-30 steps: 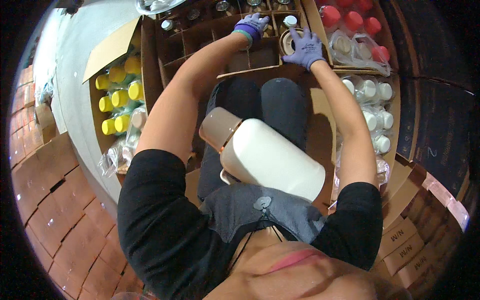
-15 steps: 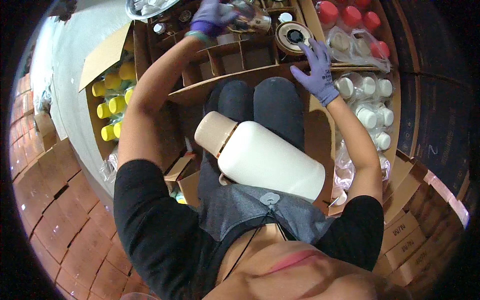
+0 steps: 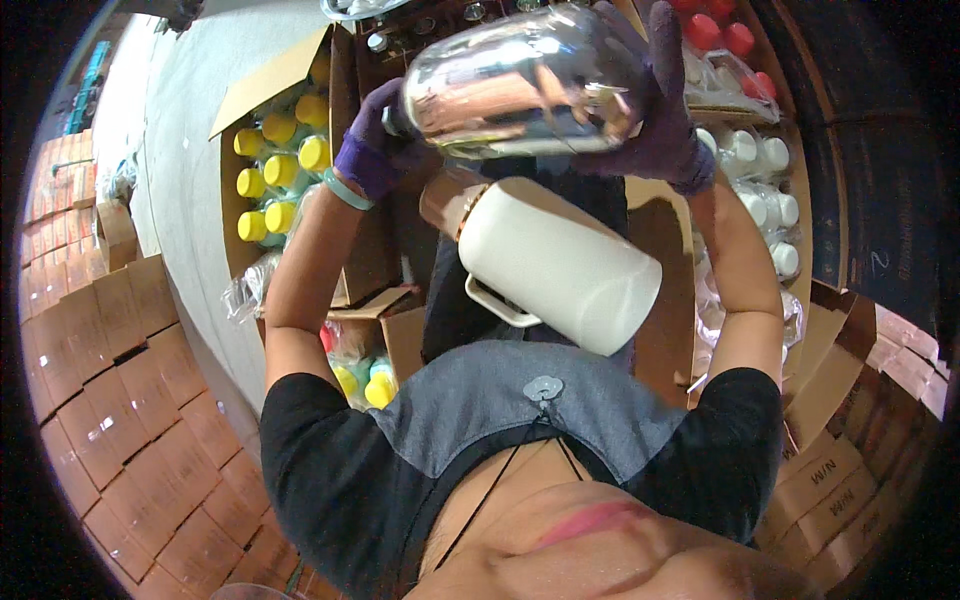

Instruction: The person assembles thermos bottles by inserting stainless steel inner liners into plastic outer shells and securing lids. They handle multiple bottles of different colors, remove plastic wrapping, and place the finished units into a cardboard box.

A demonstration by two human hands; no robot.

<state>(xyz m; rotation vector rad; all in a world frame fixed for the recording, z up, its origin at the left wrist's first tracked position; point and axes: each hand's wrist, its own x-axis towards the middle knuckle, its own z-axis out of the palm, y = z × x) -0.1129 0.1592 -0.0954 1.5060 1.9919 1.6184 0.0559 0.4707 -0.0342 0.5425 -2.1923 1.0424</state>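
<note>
Motion smeared the silver vessel you held, and it hid part of the far carton, whose far end the picture's edge cut off. Some fingers of your left hand were hidden at the vessel's narrow end, and your right hand was blurred and dark, its grip partly concealed. The edge also cut through the far-left tray and the far-right cluster of red caps.

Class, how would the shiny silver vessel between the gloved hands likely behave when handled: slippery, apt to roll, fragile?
The silver vessel looks mirror-smooth, so it may be slippery. Its rounded sides suggest it could roll if laid down. Its glassy sheen hints at fragility; the left hand and right hand hold opposite ends.
</note>
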